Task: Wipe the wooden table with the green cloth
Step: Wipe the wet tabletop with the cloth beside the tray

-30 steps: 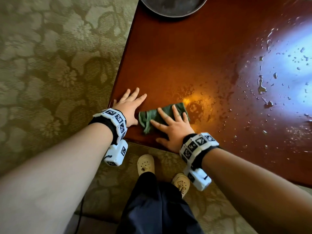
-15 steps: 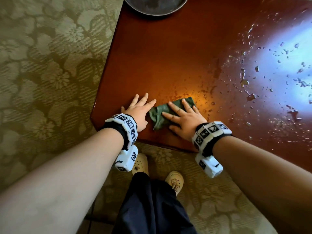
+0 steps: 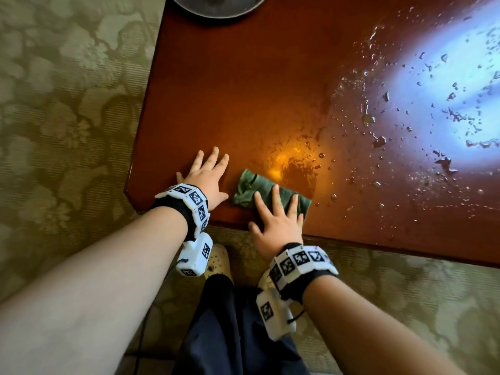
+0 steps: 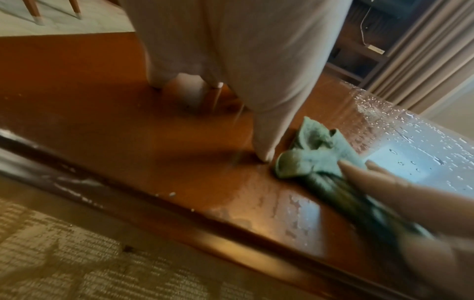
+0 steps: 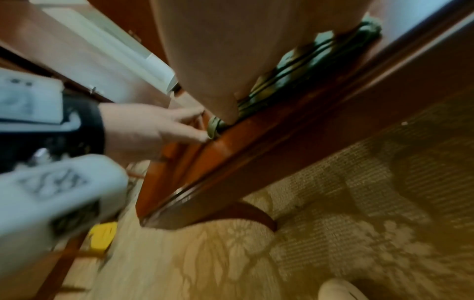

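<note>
The glossy reddish wooden table (image 3: 243, 90) fills the upper right of the head view. A crumpled green cloth (image 3: 251, 185) lies near its front edge. My right hand (image 3: 276, 220) presses flat on the cloth with straight, spread fingers. My left hand (image 3: 208, 177) rests flat on the bare wood just left of the cloth, fingers straight. In the left wrist view the green cloth (image 4: 315, 154) bunches under the right hand's fingers (image 4: 384, 188). In the right wrist view the cloth (image 5: 302, 67) shows under my palm at the table edge (image 5: 256, 158).
Water drops and streaks (image 3: 378, 136) cover the table's right part under a bright glare (image 3: 446, 85). A dark round dish (image 3: 216, 6) sits at the far edge. Patterned carpet (image 3: 67, 104) surrounds the table; my shoes (image 3: 216, 263) stand below the front edge.
My right hand has slid the cloth rightward and nearer the front edge, turning it at an angle. The left hand stays flat on the wood; the camera view shifted.
</note>
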Tool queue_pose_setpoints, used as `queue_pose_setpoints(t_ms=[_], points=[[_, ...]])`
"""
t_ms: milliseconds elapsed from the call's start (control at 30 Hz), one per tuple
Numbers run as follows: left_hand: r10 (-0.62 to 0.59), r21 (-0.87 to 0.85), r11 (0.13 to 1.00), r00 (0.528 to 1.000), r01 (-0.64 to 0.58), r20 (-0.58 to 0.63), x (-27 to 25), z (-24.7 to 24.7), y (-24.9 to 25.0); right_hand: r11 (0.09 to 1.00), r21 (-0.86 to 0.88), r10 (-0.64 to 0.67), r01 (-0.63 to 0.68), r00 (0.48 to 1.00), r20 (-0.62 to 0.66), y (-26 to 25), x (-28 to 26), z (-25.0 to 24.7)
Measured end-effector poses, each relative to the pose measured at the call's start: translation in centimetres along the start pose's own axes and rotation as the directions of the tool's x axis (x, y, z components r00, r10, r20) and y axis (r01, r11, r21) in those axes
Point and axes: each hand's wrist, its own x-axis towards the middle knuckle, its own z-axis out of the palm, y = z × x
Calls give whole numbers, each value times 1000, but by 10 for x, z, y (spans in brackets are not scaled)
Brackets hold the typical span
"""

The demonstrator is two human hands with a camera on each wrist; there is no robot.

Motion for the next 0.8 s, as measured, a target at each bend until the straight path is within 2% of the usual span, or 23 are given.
queue_pose_setpoints(t_ms=[200,367,433,533,667,800], points=[[-6,-62,998,999,3,-34,3,-1,0,969,-175,-160,175,982,101,11,-25,12],[21,-2,1000,999,-21,-48,2,1,-3,870,-311,-328,382,920,215,42,-25,-7],[36,20,999,998,-35,-51,4,-1,-5,838,-354,-342,415,905,252,48,-16,-19],[66,49,997,995,-62,-76,9,-5,-8,835,-361,-331,415,903,274,43,8,-40],[94,32,995,991,-91,-95,20,-18,-6,880,-306,-305,363,926,222,24,53,-73],[125,37,992,991,-124,-53,34,-36,-2,918,-281,-242,280,957,160,15,96,-102]])
